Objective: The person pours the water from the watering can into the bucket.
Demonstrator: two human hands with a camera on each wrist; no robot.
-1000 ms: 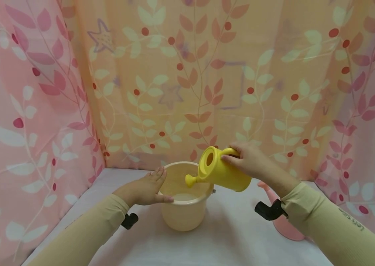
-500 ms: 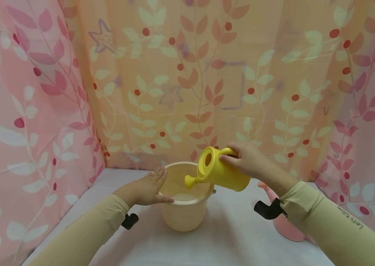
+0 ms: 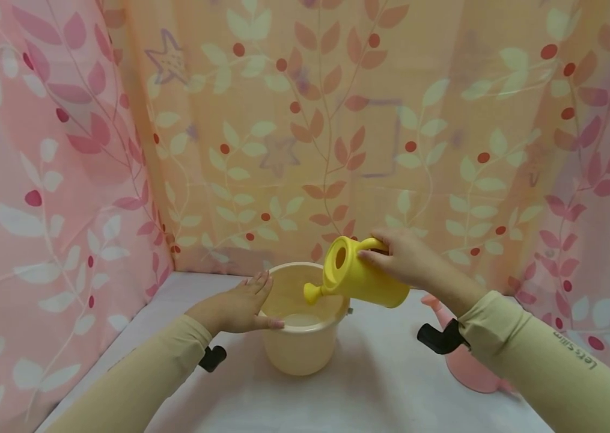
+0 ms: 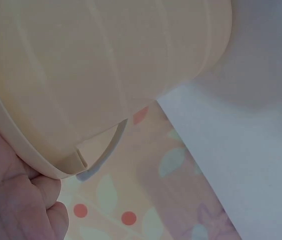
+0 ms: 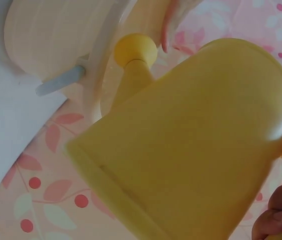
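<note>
A cream bucket [image 3: 300,352] stands upright on the white tabletop. My left hand [image 3: 234,308] rests on its left rim with the fingers straight, thumb along the front edge and the others over the left side. My right hand [image 3: 407,255] grips the handle of a yellow watering can [image 3: 372,281], tilted so its spout head [image 3: 312,293] points down inside the bucket's mouth. In the right wrist view, curled fingers [image 5: 279,212] wrap the handle, and the can's body [image 5: 195,135] fills the middle. The left wrist view shows the bucket's wall [image 4: 106,60] and palm [image 4: 11,200] at the rim.
A pink spray-bottle-like object [image 3: 469,367] stands on the table at the right, partly hidden by the right forearm. Leaf-patterned curtains [image 3: 283,150] enclose the back and both sides. A grey bucket handle [image 5: 63,81] hangs at the rim.
The watering can shifts very slightly and stays tilted over the bucket. The left hand keeps its place on the rim. The head view drifts a little.
</note>
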